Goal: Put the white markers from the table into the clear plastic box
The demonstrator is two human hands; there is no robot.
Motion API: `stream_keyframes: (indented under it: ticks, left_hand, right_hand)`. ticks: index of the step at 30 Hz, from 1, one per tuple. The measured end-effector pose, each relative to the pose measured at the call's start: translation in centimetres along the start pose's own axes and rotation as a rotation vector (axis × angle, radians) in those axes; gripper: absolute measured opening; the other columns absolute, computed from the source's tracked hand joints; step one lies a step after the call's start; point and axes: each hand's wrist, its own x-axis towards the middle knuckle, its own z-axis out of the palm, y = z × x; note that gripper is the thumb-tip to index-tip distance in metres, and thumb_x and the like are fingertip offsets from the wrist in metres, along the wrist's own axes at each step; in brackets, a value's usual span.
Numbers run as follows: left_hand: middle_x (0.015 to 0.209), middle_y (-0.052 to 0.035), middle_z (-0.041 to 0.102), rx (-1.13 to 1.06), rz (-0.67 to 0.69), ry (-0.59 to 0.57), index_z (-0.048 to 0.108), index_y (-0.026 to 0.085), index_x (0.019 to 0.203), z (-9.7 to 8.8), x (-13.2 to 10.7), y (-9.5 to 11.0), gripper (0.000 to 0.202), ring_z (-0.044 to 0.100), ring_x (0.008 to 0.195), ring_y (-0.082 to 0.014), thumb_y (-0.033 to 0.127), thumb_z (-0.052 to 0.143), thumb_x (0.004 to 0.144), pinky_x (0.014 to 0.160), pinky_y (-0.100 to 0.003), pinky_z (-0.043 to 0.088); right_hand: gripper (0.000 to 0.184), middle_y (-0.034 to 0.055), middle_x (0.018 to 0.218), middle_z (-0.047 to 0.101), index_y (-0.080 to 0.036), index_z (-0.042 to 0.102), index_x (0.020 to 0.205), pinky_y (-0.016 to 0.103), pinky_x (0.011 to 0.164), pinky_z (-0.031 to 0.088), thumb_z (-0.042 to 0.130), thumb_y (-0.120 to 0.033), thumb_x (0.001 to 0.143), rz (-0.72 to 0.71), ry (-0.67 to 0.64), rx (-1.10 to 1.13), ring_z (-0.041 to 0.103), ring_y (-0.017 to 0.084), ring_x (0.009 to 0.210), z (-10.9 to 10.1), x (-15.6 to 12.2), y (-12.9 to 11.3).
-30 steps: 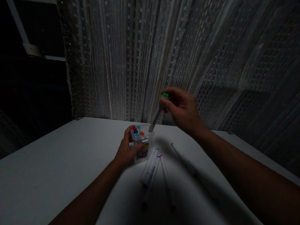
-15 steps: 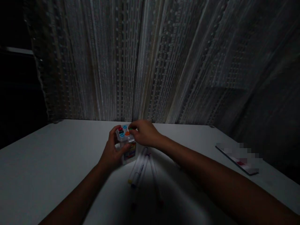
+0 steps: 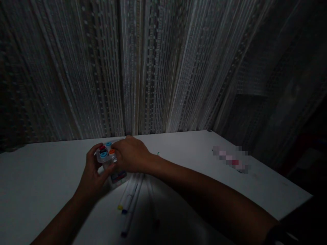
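A clear plastic marker case (image 3: pixel 116 182) stands on the white table, tilted slightly in my grasp. Round coloured marker ends show at its top, among them a light blue end (image 3: pixel 104 154), a red end (image 3: pixel 102 147) and an orange end (image 3: pixel 111 151). My left hand (image 3: pixel 95 170) wraps the case from the left, thumb across its front. Curled against the right side and top edge is my right hand (image 3: pixel 131 154), closed, its fingertips partly hidden. White-bodied markers (image 3: pixel 130 197) lie in front of the case, with yellow and dark blue tips towards me.
A flat object, blurred out (image 3: pixel 230 159), lies near the table's right side. Beyond my right forearm is a small green curved thing (image 3: pixel 158 153). A patterned curtain (image 3: pixel 153 68) hangs behind the table's far edge. The light is dim.
The view has swung right, so the case and hands appear farther left. My right hand has shifted from pinching at a green end to covering the case's right side; that end is now hidden.
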Motion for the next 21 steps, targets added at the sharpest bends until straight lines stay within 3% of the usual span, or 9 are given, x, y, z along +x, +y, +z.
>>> stream_keyframes:
  ticks: [5, 10, 14, 17, 21]
  left_hand:
    - [0.115, -0.0018, 0.050, 0.015, 0.031, 0.067, 0.038, 0.026, 0.123, 0.2, 0.0, -0.2, 0.084, 0.056, 0.089, -0.0076, 0.051, 0.075, 0.052, 0.069, -0.012, 0.053]
    - [0.112, -0.0022, 0.053, 0.017, 0.031, 0.078, 0.038, 0.026, 0.124, 0.1, -0.1, 0.0, 0.083, 0.058, 0.090, -0.0085, 0.049, 0.074, 0.053, 0.071, -0.014, 0.055]
    - [0.110, -0.0038, 0.054, 0.043, 0.003, 0.084, 0.037, 0.025, 0.125, 0.1, 0.0, 0.1, 0.088, 0.060, 0.087, -0.0100, 0.054, 0.074, 0.051, 0.069, -0.018, 0.057]
    - [0.108, -0.0043, 0.056, 0.085, -0.020, 0.108, 0.038, 0.024, 0.126, 0.2, 0.0, 0.1, 0.094, 0.061, 0.085, -0.0106, 0.059, 0.073, 0.047, 0.066, -0.019, 0.057]
    - [0.110, -0.0033, 0.055, 0.075, -0.041, 0.135, 0.037, 0.026, 0.127, 0.3, 0.0, 0.0, 0.102, 0.061, 0.086, -0.0102, 0.063, 0.075, 0.040, 0.066, -0.017, 0.057]
  right_hand:
    - [0.028, 0.0100, 0.097, 0.065, -0.011, 0.062, 0.098, 0.032, 0.077, 0.045, 0.043, -0.022, 0.081, -0.008, 0.048, 0.059, 0.056, 0.023, 0.092, 0.2, -0.2, 0.3]
    - [0.035, 0.0111, 0.113, 0.059, -0.008, 0.055, 0.116, 0.029, 0.088, 0.043, 0.046, -0.017, 0.083, 0.025, 0.258, 0.311, 0.054, 0.016, 0.097, 0.5, -3.1, 1.3]
    - [0.028, 0.0074, 0.101, 0.064, -0.011, 0.062, 0.104, 0.025, 0.075, 0.045, 0.050, -0.017, 0.079, 0.275, 0.330, 0.445, 0.056, 0.012, 0.077, 2.8, -7.5, 4.7]
    - [0.024, 0.0050, 0.085, 0.067, -0.014, 0.066, 0.094, 0.024, 0.070, 0.043, 0.049, -0.017, 0.079, 0.521, 0.246, 0.382, 0.057, 0.012, 0.070, 4.3, -10.2, 8.4]
    - [0.025, 0.0066, 0.087, 0.068, -0.015, 0.068, 0.093, 0.026, 0.071, 0.040, 0.048, -0.021, 0.079, 0.692, 0.124, 0.163, 0.059, 0.016, 0.079, 4.6, -11.8, 12.5]
